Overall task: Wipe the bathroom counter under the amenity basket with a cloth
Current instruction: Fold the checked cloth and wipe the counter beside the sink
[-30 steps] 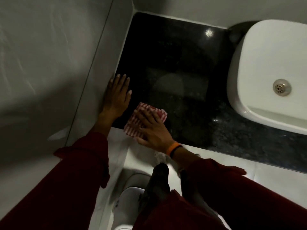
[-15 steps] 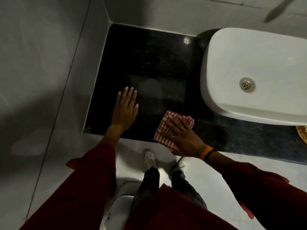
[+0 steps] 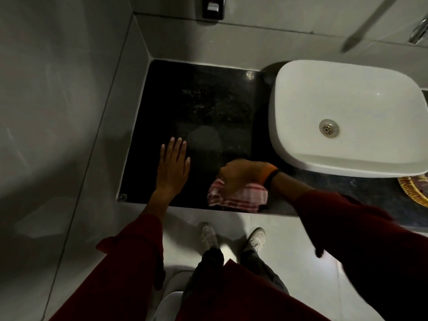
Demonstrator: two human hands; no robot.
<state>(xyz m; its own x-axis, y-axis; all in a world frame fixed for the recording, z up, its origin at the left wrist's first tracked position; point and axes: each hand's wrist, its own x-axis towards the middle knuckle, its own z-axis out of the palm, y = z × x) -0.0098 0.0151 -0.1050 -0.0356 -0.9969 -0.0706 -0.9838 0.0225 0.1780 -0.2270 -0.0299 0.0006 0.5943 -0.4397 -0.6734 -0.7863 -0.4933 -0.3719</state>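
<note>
A red-and-white striped cloth (image 3: 240,197) lies bunched at the front edge of the black stone counter (image 3: 203,105). My right hand (image 3: 243,176) is closed around its top, knuckles up, gripping it. My left hand (image 3: 172,167) rests flat on the counter to the left of the cloth, fingers together and pointing away from me. Only a sliver of the woven amenity basket (image 3: 412,191) shows at the right edge, on the counter in front of the basin.
A white vessel basin (image 3: 342,117) with a metal drain sits on the counter's right part. Grey tiled walls close in the left and back. A wall fixture (image 3: 213,8) hangs above. Below the counter are my shoes and a white toilet rim (image 3: 166,306).
My right hand has gone from pressing flat on the cloth to grasping it from above, and the cloth has shifted right along the front edge. The view has tilted up and right, showing the basket.
</note>
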